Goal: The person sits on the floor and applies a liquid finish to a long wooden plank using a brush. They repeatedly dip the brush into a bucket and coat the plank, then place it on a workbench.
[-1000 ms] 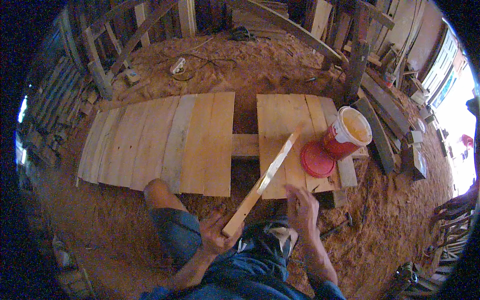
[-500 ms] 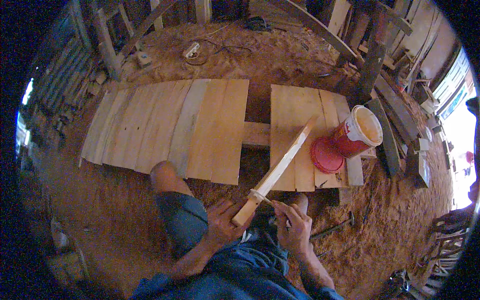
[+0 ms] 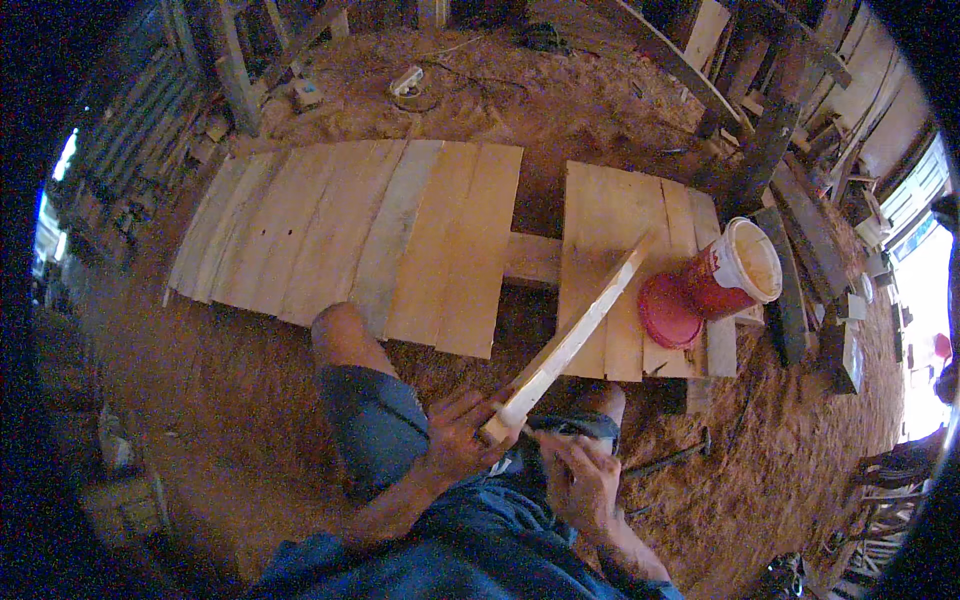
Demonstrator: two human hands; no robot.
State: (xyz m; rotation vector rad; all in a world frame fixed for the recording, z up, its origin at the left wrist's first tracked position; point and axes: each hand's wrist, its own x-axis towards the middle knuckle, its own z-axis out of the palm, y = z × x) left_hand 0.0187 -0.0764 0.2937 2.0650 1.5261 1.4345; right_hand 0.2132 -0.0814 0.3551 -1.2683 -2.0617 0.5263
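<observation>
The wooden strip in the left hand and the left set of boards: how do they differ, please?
The wooden strip is one slim piece, while the left set of boards is a broad row of many pieces. The wooden strip shows a whitish coating along one side; the left set of boards looks uncoated. The wooden strip is held in the left hand, whereas the left set of boards lies side by side. Both are wood.

Pale wooden planks (image 3: 345, 235) laid side by side in two sections, a beam (image 3: 532, 258) showing in the gap between; near the right section's right edge, a red-and-white bucket (image 3: 728, 275), a round red lid-shaped piece (image 3: 669, 312) against its base
</observation>
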